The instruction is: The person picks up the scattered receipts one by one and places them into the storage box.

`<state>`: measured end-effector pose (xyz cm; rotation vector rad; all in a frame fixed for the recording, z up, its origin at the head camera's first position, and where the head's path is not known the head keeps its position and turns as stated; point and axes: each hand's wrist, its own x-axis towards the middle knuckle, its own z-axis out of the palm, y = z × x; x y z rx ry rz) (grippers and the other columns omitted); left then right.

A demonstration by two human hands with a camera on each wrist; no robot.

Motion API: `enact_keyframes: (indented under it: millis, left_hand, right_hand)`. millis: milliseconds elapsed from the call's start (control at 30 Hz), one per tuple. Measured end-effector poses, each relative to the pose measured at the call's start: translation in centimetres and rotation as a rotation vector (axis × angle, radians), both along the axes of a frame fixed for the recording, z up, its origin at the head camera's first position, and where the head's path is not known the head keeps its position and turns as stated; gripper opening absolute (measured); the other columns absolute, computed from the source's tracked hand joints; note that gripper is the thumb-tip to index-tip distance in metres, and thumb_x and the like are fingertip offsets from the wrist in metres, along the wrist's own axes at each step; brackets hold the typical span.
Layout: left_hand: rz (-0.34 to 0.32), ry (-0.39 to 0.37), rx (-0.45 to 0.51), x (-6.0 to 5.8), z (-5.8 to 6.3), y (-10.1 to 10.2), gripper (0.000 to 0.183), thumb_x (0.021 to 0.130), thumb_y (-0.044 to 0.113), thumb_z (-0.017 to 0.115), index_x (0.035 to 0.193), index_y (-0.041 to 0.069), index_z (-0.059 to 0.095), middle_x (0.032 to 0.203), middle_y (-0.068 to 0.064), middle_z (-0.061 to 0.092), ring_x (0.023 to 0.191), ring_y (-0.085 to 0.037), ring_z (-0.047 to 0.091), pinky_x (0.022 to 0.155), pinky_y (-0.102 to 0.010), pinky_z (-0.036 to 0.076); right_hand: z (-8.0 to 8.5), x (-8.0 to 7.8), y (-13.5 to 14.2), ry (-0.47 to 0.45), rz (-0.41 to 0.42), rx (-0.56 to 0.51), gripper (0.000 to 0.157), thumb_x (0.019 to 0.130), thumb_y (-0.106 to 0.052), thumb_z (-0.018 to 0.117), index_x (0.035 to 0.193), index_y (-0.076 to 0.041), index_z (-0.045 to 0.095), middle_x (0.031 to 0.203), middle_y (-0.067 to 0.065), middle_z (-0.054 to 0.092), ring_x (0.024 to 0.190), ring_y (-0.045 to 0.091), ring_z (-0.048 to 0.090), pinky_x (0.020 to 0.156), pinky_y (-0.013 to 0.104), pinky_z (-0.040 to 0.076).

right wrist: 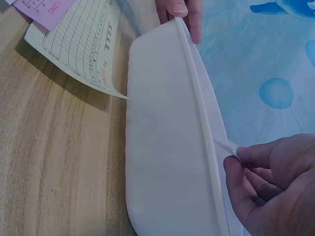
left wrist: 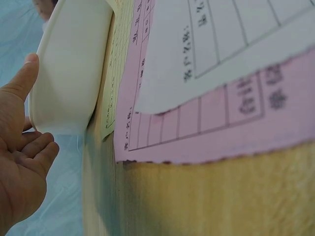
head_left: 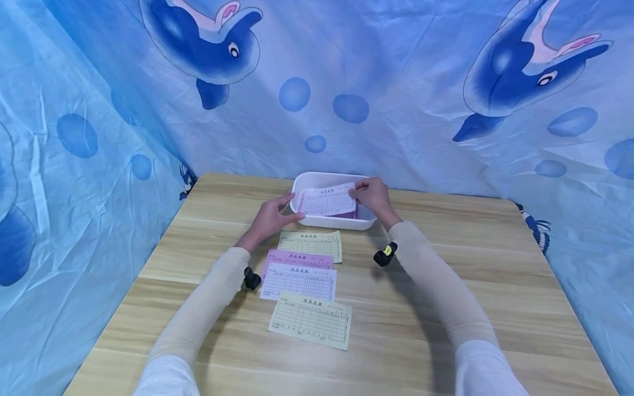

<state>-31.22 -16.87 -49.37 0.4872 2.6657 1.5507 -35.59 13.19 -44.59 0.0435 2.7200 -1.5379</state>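
Note:
A white plastic tub stands near the table's far edge. My right hand pinches the upper right corner of a white printed form between thumb and fingertips, inside the tub. Under that form, a purple sheet shows in the tub. My left hand holds the tub's left end, its thumb against the outer wall and the index finger round the other side. Its remaining fingers are loosely bent.
In front of the tub, several printed forms overlap in a column: a yellow-green one, a purple one, a white one and another yellow-green one nearest me. A blue dolphin-print curtain hangs behind the wooden table.

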Motion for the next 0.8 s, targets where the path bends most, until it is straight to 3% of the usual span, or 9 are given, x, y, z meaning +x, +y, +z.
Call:
enact_keyframes:
  millis: [267,467,567,800]
  left_hand:
    - [0.003,0.003,0.000,0.0,0.1,0.0,0.086,0.085,0.039,0.084,0.153,0.005,0.043,0.165,-0.014,0.031,0.149,-0.030,0.036,0.120,-0.042,0.038]
    - [-0.002,0.002,0.003,0.0,0.0,0.1,0.086,0.085,0.037,0.084,0.153,0.004,0.042,0.165,-0.015,0.030,0.150,-0.029,0.034,0.121,-0.043,0.037]
    - [-0.003,-0.002,0.000,0.0,0.0,0.1,0.086,0.085,0.038,0.083,0.153,0.004,0.042,0.165,-0.014,0.030,0.150,-0.029,0.034,0.121,-0.044,0.037]
    - [0.005,0.002,0.007,-0.1,0.0,0.0,0.086,0.086,0.039,0.083,0.153,0.002,0.043,0.165,-0.014,0.030,0.150,-0.030,0.035,0.121,-0.045,0.038]
  right_hand:
    - [0.6,0.5,0.3,0.000,-0.005,-0.023,0.025,0.095,-0.015,0.074,0.113,0.003,0.072,0.105,0.022,0.075,0.093,0.037,0.075,0.087,0.048,0.063]
    - [1.3,1.3,1.4,0.047,0.021,-0.015,0.029,0.096,-0.020,0.074,0.116,0.000,0.073,0.106,0.018,0.076,0.086,0.026,0.077,0.084,0.042,0.065]
    - [1.9,2.1,2.1,0.077,0.042,-0.020,0.030,0.096,-0.024,0.074,0.115,-0.002,0.074,0.106,0.016,0.077,0.085,0.023,0.077,0.079,0.035,0.065]
    - [3.4,5.3,3.0,0.124,0.102,-0.035,0.034,0.096,-0.029,0.074,0.115,-0.001,0.073,0.106,0.017,0.076,0.083,0.024,0.076,0.076,0.036,0.066]
